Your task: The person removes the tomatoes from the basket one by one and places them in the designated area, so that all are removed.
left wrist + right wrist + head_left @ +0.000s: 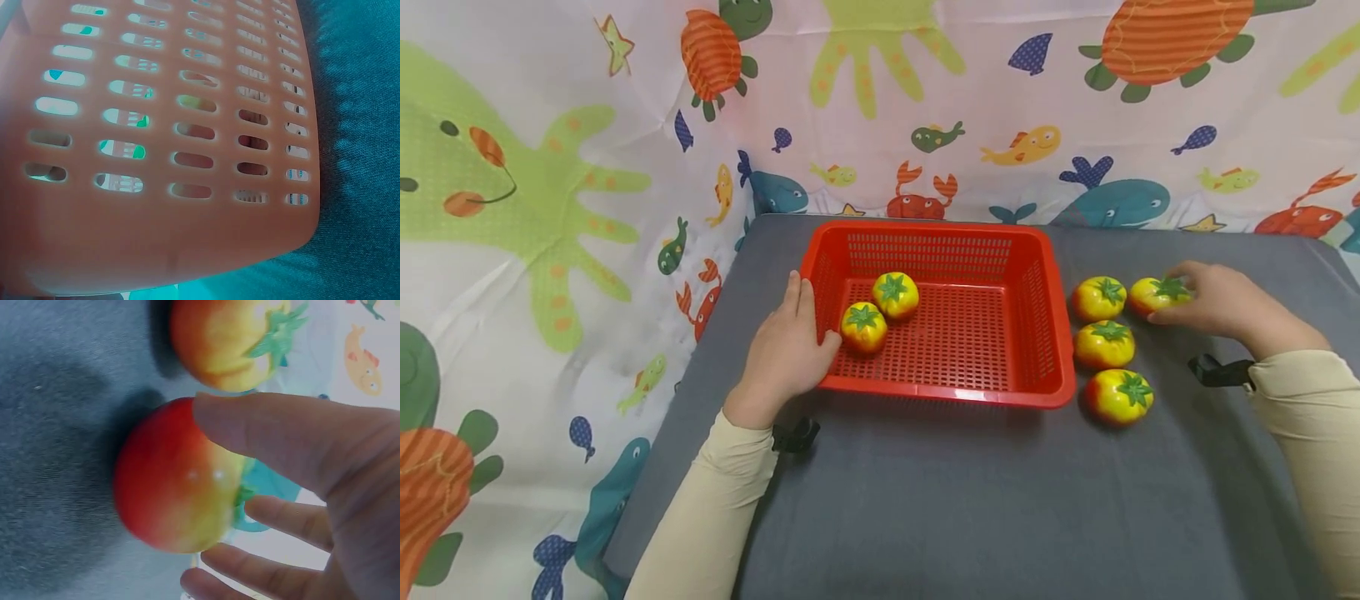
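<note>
A red plastic basket [925, 390] with slotted walls holds two yellow-red toy tomatoes, one [896, 295] behind the other [863, 328], near its left side. My left hand [786, 350] rests against the basket's left end, fingers extended along the outside and thumb at the rim. The left wrist view shows only the slotted wall [156, 231] close up. To the right of the basket, my right hand [1221, 304] is at the rightmost toy tomato [1148, 296]. Its thumb [269, 428] overlaps that tomato's edge, with the other fingers spread along the opposite side.
Three more toy tomatoes, at the back [1099, 298], middle [1105, 344] and front [1120, 397], form a column beside the basket's right wall. A grey cloth [970, 500] covers the table. A sea-animal printed curtain [865, 133] hangs behind and at the left.
</note>
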Demonstrator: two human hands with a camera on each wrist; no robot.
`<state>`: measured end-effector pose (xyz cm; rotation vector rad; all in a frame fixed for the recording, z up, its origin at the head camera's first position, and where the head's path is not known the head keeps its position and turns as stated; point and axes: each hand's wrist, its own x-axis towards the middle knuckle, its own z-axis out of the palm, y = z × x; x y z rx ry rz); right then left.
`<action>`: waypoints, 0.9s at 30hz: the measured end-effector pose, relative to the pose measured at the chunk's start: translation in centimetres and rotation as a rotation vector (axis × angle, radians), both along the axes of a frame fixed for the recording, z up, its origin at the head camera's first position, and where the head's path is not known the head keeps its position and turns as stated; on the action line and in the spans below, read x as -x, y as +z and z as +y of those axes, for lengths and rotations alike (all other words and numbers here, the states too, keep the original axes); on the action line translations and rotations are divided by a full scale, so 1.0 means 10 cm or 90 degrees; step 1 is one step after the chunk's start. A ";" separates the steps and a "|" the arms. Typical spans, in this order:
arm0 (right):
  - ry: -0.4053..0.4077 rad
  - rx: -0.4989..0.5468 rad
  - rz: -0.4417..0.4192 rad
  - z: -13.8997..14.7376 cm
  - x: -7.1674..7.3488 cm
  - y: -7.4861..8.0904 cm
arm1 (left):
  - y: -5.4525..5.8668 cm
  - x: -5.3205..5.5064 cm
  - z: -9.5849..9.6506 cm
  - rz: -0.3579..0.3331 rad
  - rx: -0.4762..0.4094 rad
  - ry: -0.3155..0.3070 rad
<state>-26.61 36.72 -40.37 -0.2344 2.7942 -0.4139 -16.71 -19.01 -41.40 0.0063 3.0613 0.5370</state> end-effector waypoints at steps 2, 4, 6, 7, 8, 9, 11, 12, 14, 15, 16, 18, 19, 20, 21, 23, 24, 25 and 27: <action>-0.003 0.000 0.000 -0.02 -0.02 0.04 | 0.00 0.01 0.00 0.003 0.003 -0.006; -0.006 0.004 -0.002 -0.07 -0.03 0.10 | -0.01 0.02 0.00 0.003 0.005 -0.008; -0.009 0.005 -0.001 -0.14 -0.05 0.17 | 0.00 0.01 0.00 0.003 0.003 -0.006; -0.011 0.003 0.001 -0.19 -0.05 0.21 | 0.00 0.01 0.00 0.003 0.002 -0.005; -0.013 -0.001 0.005 -0.25 -0.06 0.24 | 0.00 0.01 0.00 0.003 0.001 -0.003; -0.013 -0.005 0.010 -0.30 -0.07 0.28 | 0.00 0.01 0.00 0.004 0.000 -0.001; -0.005 -0.015 0.024 -0.42 -0.08 0.35 | 0.00 0.01 0.00 0.007 0.000 -0.001; 0.000 -0.019 0.032 -0.48 -0.07 0.39 | 0.00 0.01 0.00 0.008 0.000 -0.001; 0.014 -0.014 0.042 -0.62 -0.07 0.44 | 0.00 0.01 0.00 0.008 0.000 -0.001; 0.024 -0.006 0.046 -0.68 -0.07 0.47 | -0.01 0.01 -0.01 0.008 0.000 -0.002; 0.030 0.002 0.050 -0.74 -0.06 0.49 | -0.01 0.02 0.00 0.007 0.001 -0.003; 0.044 0.024 0.050 -0.86 -0.06 0.56 | -0.01 0.02 0.00 0.006 0.000 -0.005; 0.052 0.035 0.050 -0.93 -0.06 0.59 | -0.01 0.03 0.00 0.005 0.001 -0.005; 0.057 0.044 0.049 -1.00 -0.06 0.62 | -0.01 0.03 0.00 0.004 0.000 -0.006; 0.064 0.052 0.048 -1.06 -0.05 0.65 | 0.00 0.03 0.00 0.003 0.000 -0.005; 0.075 0.065 0.041 -1.21 -0.04 0.71 | 0.00 0.03 0.00 0.003 -0.002 -0.002; 0.081 0.069 0.039 -1.28 -0.03 0.73 | 0.00 0.03 0.00 0.002 -0.002 0.000; 0.085 0.074 0.036 -1.36 -0.02 0.74 | 0.00 0.03 -0.01 0.002 -0.002 0.003; 0.097 0.088 0.030 -1.50 0.00 0.75 | -0.01 0.04 -0.01 0.002 -0.002 0.007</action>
